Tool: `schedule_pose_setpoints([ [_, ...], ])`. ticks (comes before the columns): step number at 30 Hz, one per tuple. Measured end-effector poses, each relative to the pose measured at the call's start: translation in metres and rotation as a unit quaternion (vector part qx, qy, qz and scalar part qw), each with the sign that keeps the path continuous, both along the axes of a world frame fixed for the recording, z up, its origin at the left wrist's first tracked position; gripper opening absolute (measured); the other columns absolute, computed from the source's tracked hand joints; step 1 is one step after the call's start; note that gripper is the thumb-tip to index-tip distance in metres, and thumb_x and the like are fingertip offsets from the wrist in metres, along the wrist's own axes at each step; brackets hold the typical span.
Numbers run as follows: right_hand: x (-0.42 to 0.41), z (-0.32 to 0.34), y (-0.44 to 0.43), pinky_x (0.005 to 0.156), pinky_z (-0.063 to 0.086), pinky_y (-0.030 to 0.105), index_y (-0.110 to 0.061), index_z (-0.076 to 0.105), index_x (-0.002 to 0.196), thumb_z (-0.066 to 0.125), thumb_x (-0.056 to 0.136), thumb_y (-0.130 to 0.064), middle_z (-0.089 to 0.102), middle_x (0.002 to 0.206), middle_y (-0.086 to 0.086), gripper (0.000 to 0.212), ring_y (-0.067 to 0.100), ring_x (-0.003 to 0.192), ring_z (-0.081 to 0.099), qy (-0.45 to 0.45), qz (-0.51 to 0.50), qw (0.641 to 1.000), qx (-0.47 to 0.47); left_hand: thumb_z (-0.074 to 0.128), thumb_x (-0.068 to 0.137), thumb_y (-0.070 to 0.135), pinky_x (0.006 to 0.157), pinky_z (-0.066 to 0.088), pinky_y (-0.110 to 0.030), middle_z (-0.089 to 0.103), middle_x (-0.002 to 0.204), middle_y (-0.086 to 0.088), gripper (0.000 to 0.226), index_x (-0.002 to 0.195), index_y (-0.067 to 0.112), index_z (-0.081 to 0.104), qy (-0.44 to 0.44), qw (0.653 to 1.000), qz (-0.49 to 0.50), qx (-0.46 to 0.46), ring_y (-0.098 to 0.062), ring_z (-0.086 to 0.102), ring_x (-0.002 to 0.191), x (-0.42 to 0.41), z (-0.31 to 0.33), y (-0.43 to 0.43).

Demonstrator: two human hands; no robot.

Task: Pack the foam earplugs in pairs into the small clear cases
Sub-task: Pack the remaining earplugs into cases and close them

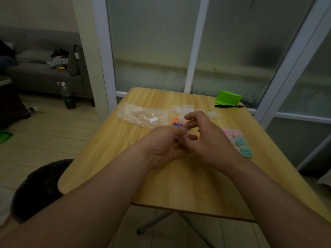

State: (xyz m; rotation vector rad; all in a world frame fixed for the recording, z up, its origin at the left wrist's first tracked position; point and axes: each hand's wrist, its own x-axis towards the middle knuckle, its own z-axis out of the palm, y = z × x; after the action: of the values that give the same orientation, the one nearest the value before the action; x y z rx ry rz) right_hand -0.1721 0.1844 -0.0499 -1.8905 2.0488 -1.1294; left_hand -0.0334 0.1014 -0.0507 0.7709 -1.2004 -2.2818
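Quick count: one left hand (164, 142), one right hand (206, 136), one table (179, 185), one plastic bag (141, 115), one black marker (228, 105), one green stand (228, 97), one bottle (67, 96). Teal-filled cases (239, 141): two. Pink-filled cases (231, 132): too blurry to count. Empty cases (187, 107): five-ish. Loose earplugs (176, 121): small heap, can't count.

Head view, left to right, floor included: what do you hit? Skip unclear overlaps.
bottle on the floor → clear plastic bag → loose earplugs → packed cases holding pink and teal earplugs.
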Motion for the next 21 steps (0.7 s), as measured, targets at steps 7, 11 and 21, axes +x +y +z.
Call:
schedule_pose_setpoints([
  [7, -0.003, -0.010, -0.002, 0.098, 0.048, 0.032, -0.033, 0.062, 0.130, 0.078, 0.088, -0.039, 0.059, 0.123, -0.014, 0.045, 0.009, 0.118, 0.056, 0.069, -0.009, 0.998, 0.009, 0.051, 0.103, 0.003, 0.087, 0.061, -0.035, 0.068, 0.133, -0.027, 0.035, 0.135, -0.003, 0.062, -0.036, 0.998, 0.017, -0.057, -0.027, 0.072, 0.102, 0.000, -0.002, 0.000],
  [11, 0.000, -0.010, -0.001, 0.096, 0.049, 0.035, -0.032, 0.065, 0.123, 0.074, 0.091, -0.031, 0.060, 0.120, -0.010, 0.033, 0.012, 0.115, 0.056, 0.093, -0.028, 0.995, 0.006, 0.054, 0.101, 0.004, 0.103, 0.055, -0.046, 0.072, 0.127, -0.023, 0.032, 0.131, 0.000, 0.066, -0.054, 0.994, 0.013, -0.091, -0.026, 0.073, 0.102, 0.001, -0.003, 0.001],
  [21, 0.016, -0.013, -0.005, 0.091, 0.050, 0.049, -0.027, 0.062, 0.120, 0.058, 0.099, -0.040, 0.065, 0.113, -0.004, 0.025, 0.022, 0.104, 0.060, 0.167, -0.054, 0.984, 0.012, 0.051, 0.101, -0.003, 0.073, 0.061, -0.034, 0.078, 0.091, -0.009, 0.030, 0.114, 0.009, 0.076, -0.090, 0.980, 0.045, -0.170, -0.013, 0.074, 0.077, 0.005, -0.003, 0.005],
])
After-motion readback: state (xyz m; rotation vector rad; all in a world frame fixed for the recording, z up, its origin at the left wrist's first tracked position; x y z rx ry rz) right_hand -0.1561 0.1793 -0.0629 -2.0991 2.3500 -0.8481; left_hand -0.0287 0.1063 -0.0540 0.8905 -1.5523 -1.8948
